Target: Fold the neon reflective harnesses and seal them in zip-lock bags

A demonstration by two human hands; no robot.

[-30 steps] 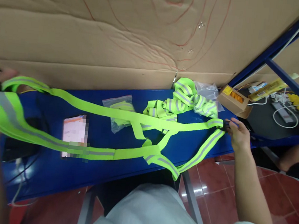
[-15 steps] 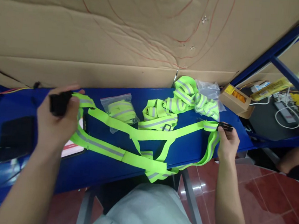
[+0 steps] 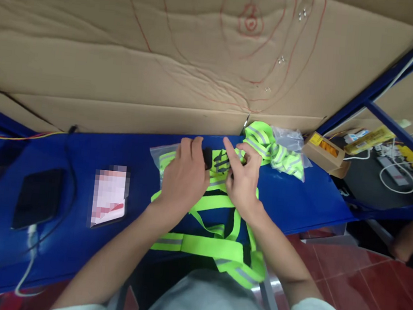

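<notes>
While both forearms are extended over the blue counter (image 3: pixel 296 207), as seen in the head view, the reflective harness (image 3: pixel 205 246) is spread between them, with its lower straps near the front edge. A black buckle block (image 3: pixel 208 158) is gripped by the fingers of the left hand (image 3: pixel 186 172), which are closed on it at its left side; the fingertips are partly hidden. A black pronged clip (image 3: pixel 221 162) is held at the fingers of the right hand (image 3: pixel 244 183), where the index finger is extended and the others are curled; the exact pinch cannot be told.

The two buckle parts are positioned side by side, near each other, the block on the left and the clip on the right. The prongs are directed leftward, toward the block, with their long axis running roughly across the counter. The block is nearer to the left hand, the clip to the right hand. Whether the parts touch cannot be determined.

Loose reflective straps (image 3: pixel 289 162) are located beyond the right hand, beside a cardboard box (image 3: pixel 324 155). A phone (image 3: pixel 113 197) is laid flat to the left, well apart from the harness.
</notes>
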